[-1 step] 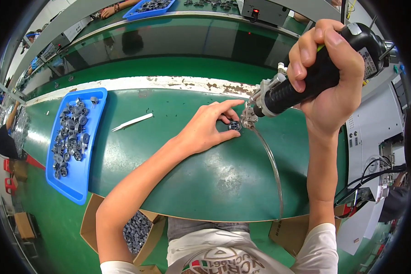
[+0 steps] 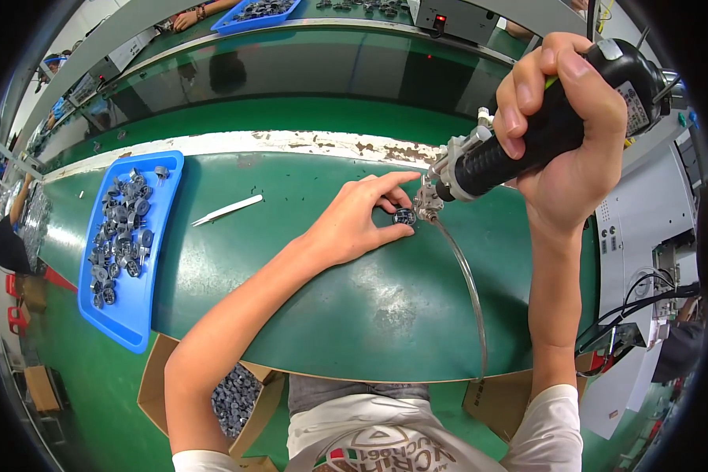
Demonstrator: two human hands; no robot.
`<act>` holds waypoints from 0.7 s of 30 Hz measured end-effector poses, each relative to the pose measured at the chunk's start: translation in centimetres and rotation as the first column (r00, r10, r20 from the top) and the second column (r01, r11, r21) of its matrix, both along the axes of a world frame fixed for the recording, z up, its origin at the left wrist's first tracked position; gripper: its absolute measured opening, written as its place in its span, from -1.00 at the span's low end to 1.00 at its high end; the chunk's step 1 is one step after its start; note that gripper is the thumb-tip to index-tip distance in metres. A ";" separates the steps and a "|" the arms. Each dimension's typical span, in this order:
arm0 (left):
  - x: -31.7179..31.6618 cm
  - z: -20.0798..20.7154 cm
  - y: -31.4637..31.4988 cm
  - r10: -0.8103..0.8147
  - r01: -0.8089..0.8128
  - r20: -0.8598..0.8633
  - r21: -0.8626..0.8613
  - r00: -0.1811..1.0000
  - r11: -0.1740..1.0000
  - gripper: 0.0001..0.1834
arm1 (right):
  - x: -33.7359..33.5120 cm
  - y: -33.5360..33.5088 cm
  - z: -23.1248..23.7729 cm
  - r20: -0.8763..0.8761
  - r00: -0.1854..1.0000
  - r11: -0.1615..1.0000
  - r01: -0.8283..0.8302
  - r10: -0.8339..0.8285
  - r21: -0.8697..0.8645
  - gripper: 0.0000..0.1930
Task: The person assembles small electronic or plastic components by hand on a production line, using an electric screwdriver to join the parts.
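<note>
Head view: green tabletop spans the middle. Blue tray at left, loaded with grey pieces. Open box of similar pieces below the near edge, left side. Black driver angled over the right half, its tip end toward the middle; true tilt hard to judge with the fisheye. Right hand has fingers wrapped firmly around the driver's body. Left hand rests on the tabletop, thumb and fingers narrowed around the part, index stretched out toward the nozzle. Clear tube runs from the nozzle to the near edge. White tweezers lie left of the left hand, well apart. Metal nozzle sits just right of the part; contact can't be told. Part, small, round and dark, is mid-tabletop in the left fingers. Dark specks scattered on the far side.

For good handling, I'd pin the part flat, line the nozzle up squarely, press evenly, and mind that index finger; a tilted driver could slip or skew the part.
</note>
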State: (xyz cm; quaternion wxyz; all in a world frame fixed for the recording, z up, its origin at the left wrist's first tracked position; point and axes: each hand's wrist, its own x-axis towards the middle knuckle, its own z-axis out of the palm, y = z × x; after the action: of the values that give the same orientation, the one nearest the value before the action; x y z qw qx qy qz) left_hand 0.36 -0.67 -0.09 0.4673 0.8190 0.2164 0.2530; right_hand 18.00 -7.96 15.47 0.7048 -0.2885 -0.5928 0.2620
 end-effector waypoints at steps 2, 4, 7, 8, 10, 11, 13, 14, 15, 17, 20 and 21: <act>0.0 0.0 -0.1 0.008 -0.008 -0.006 0.000 1.000 1.000 -0.22 | -0.1 0.1 -0.2 0.006 1.000 1.000 -0.002 0.002 -0.004 -0.74; 0.0 0.0 -0.1 0.016 -0.016 -0.011 0.002 1.000 1.000 -0.22 | -0.1 0.1 -0.3 0.012 1.000 1.000 -0.004 0.004 -0.006 -0.74; 0.1 0.0 0.0 0.006 -0.006 0.003 -0.015 1.000 1.000 -0.23 | -0.1 0.2 -0.3 0.022 1.000 1.000 -0.015 0.015 0.010 -0.74; 0.1 0.0 0.0 0.006 -0.006 -0.001 -0.014 1.000 1.000 -0.23 | 0.0 0.3 -0.3 0.024 1.000 1.000 -0.020 0.020 0.010 -0.74; 0.1 0.1 0.0 0.004 -0.004 -0.003 -0.016 1.000 1.000 -0.23 | 0.1 0.3 -0.3 0.027 0.999 1.000 -0.024 0.024 0.009 -0.74; 0.1 0.1 -0.1 0.005 -0.005 -0.005 -0.006 1.000 1.000 -0.24 | 0.1 0.3 -0.3 0.026 0.999 1.000 -0.019 0.019 0.008 -0.74; 0.1 0.0 0.0 0.007 -0.007 -0.007 0.002 1.000 1.000 -0.24 | 0.1 0.4 -0.4 0.025 1.000 1.000 -0.016 0.016 0.005 -0.74; 0.1 0.0 0.0 0.002 -0.002 -0.001 0.000 1.000 1.000 -0.24 | 0.1 0.5 -0.5 0.031 0.999 1.000 -0.016 0.016 0.004 -0.74; 0.0 -0.1 0.1 -0.002 0.002 0.005 -0.003 1.000 1.000 -0.24 | 0.1 0.6 -0.6 0.036 0.999 1.000 -0.016 0.016 0.004 -0.73; 0.1 0.0 0.0 0.000 0.000 0.001 -0.003 1.000 1.000 -0.24 | 0.2 0.7 -0.6 0.040 0.999 1.000 -0.013 0.013 -0.002 -0.73; 0.2 0.0 -0.1 0.004 -0.004 0.001 -0.002 1.000 1.000 -0.24 | 0.2 0.8 -0.6 0.041 0.999 1.000 -0.003 0.004 -0.016 -0.73; 0.2 0.0 -0.1 0.004 -0.004 0.006 0.000 1.000 1.000 -0.24 | 0.2 0.8 -0.6 0.039 0.999 1.000 0.004 -0.003 -0.024 -0.73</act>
State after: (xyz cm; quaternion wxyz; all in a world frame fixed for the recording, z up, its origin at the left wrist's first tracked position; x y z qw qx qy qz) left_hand 0.53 -0.74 -0.07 0.4676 0.8177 0.2168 0.2565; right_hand 18.16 -7.18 14.89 0.6901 -0.3031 -0.6025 0.2624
